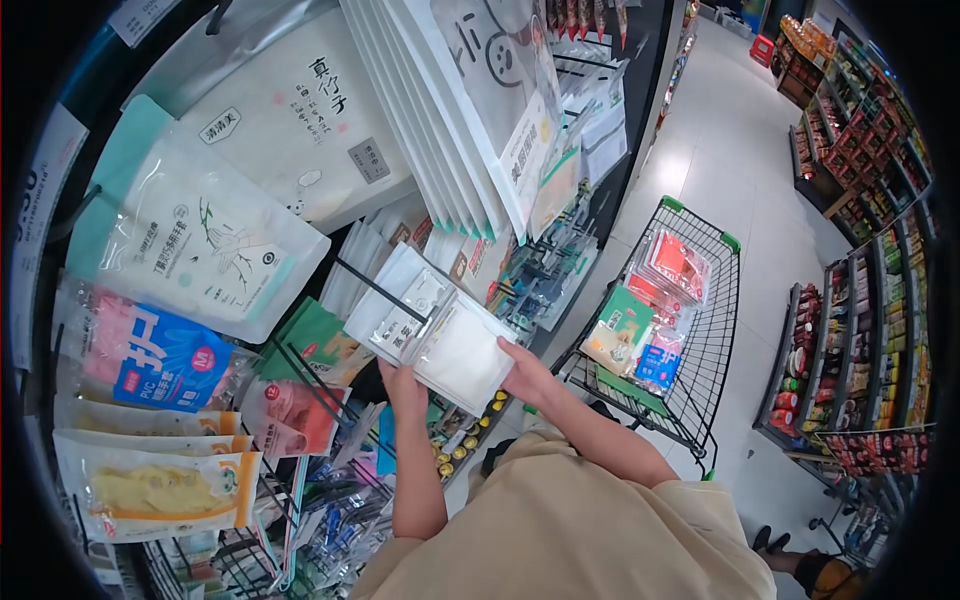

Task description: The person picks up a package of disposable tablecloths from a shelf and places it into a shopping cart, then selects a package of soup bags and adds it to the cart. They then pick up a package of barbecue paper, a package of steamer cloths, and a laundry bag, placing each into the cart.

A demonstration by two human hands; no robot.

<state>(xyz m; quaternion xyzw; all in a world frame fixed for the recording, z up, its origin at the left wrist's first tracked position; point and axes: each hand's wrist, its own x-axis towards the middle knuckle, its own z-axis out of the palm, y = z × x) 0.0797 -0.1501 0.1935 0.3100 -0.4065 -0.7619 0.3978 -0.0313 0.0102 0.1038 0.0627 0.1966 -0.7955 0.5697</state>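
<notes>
A white packet [468, 352] is held by its edges in front of the body, close to the tip of a display hook [378, 284]. Its lower left side is grasped by the left hand [404, 390] and its right side by the right hand [528, 376], a grip that seems chosen to keep the soft packet flat and its face uncovered. Whether it is fully free of the hook cannot be told. Just beside it, similar packets [392, 312] are hung, presumably so that the front one can be slid off easily. Around these, a large white bag [290, 150], a blue-labelled pack [172, 358] and yellow packs [160, 488] are displayed face out, probably for easy reading. To the right, packs [680, 268] are laid in a shopping cart [672, 203], labels mostly upward. Farther off, stocked shelves [868, 345] are seen across the aisle.
</notes>
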